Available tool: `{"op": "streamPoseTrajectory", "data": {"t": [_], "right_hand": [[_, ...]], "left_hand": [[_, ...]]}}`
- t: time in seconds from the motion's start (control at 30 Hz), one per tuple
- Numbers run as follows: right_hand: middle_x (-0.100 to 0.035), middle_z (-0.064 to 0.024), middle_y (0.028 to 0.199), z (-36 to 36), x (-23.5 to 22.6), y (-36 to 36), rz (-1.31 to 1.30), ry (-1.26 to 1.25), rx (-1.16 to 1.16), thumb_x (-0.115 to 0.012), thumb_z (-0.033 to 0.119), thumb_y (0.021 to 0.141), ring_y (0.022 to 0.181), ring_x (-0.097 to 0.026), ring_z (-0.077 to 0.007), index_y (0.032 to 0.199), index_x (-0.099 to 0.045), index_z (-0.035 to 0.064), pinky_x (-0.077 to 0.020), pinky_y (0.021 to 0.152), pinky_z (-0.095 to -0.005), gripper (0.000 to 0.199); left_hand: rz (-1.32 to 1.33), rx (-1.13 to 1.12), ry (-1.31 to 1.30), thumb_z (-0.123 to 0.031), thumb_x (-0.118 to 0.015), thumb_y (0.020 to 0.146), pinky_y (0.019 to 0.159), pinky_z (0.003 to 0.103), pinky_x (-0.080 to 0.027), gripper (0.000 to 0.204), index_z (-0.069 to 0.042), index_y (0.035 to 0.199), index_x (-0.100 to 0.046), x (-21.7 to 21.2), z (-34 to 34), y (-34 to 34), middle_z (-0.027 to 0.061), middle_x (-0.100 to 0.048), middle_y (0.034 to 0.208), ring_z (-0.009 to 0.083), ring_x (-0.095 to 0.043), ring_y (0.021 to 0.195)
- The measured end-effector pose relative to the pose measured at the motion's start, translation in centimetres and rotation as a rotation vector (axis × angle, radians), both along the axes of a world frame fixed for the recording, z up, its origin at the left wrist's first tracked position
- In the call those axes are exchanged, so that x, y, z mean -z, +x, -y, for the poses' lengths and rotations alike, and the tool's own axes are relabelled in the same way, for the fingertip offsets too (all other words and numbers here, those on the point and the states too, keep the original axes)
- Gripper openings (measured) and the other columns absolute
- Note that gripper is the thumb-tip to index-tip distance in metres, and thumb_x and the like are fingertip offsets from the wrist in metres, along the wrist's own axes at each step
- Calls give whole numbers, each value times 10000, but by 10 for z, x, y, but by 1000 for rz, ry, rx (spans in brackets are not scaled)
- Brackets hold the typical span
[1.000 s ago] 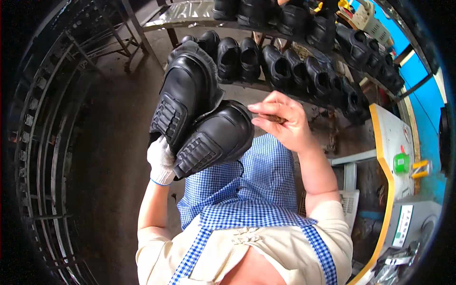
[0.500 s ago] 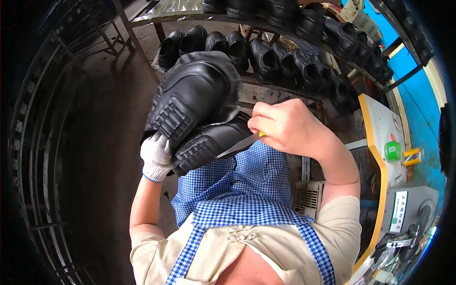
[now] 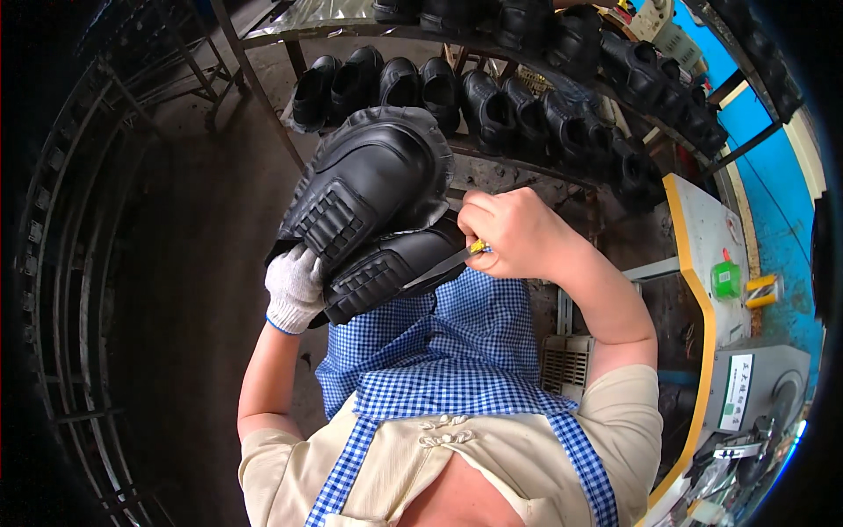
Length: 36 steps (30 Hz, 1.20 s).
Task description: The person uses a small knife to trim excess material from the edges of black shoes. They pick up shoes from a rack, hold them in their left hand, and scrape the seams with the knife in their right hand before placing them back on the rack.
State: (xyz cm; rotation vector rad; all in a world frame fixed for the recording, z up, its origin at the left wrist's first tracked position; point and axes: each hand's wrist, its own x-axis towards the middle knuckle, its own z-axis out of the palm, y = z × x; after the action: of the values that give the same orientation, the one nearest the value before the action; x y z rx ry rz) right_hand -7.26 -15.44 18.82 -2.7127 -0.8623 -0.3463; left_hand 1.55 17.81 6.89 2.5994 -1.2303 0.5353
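My gloved left fingers (image 3: 304,262) grip two black shoes (image 3: 373,171); right fingers (image 3: 479,209) clasp one knife (image 3: 446,265) beside the lower shoe (image 3: 397,256).

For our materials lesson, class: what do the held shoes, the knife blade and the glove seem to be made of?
Held shoes: leather or a synthetic lookalike; smooth black surface, soft sheen. Knife blade: probably steel; thin, grey, metallic-looking. Glove: apparently knitted yarn, fibre uncertain; matt, whitish, soft texture.

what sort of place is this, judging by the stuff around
Most likely a shoe workshop or factory: rows of black shoes stand on shelves, and a knife is held close to two more shoes.
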Motion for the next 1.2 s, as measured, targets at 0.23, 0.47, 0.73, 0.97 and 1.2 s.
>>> {"op": "streamPoseTrajectory", "data": {"t": [0.23, 0.47, 0.73, 0.97, 1.2], "right_hand": [[-574, -69, 718, 16, 28, 6, -334, 599, -39, -701, 32, 673, 629, -603, -191, 762, -553, 40, -490, 573, -300, 173], [-537, 3, 726, 14, 69, -7, -460, 916, -95, -590, -9, 738, 593, -464, -47, 773, -527, 40, -389, 528, -216, 87], [-631, -25, 814, -34, 103, -7, -147, 774, 188, -771, 37, 796, 695, -615, -87, 1050, -633, 73, -523, 594, -226, 291], [-569, -37, 758, -97, 76, 7, 207, 612, -152, -792, 34, 745, 547, -590, -145, 1150, -733, 109, -448, 455, -279, 415], [-555, -15, 736, -79, 72, 46, 376, 392, 135, -775, 68, 788, 547, -585, -128, 1214, -713, 172, -472, 477, -284, 443]], "left_hand": [[-47, 25, -90, -145, -725, 620, 609, 412, -531, 385, -124, 1002, -681, 16, 1, -3, 85, -641, 815, 311, -647, 725], [-890, -206, -877, -86, -593, 862, 736, 418, -563, 266, -43, 1114, -666, 55, -11, 3, 99, -701, 1050, 280, -695, 870], [-1529, 103, -1990, -282, -621, 965, 908, 415, -548, 394, -23, 1260, -606, 3, 25, 25, 132, -674, 1168, 293, -655, 1042], [-1628, -175, -1953, -283, -616, 965, 855, 419, -567, 353, -19, 1199, -635, -23, 66, 12, 134, -685, 1098, 286, -670, 972], [-1766, -306, -1863, -284, -526, 1008, 728, 329, -636, 332, 12, 1129, -620, -34, 98, -15, 143, -688, 1031, 227, -722, 854]]}}
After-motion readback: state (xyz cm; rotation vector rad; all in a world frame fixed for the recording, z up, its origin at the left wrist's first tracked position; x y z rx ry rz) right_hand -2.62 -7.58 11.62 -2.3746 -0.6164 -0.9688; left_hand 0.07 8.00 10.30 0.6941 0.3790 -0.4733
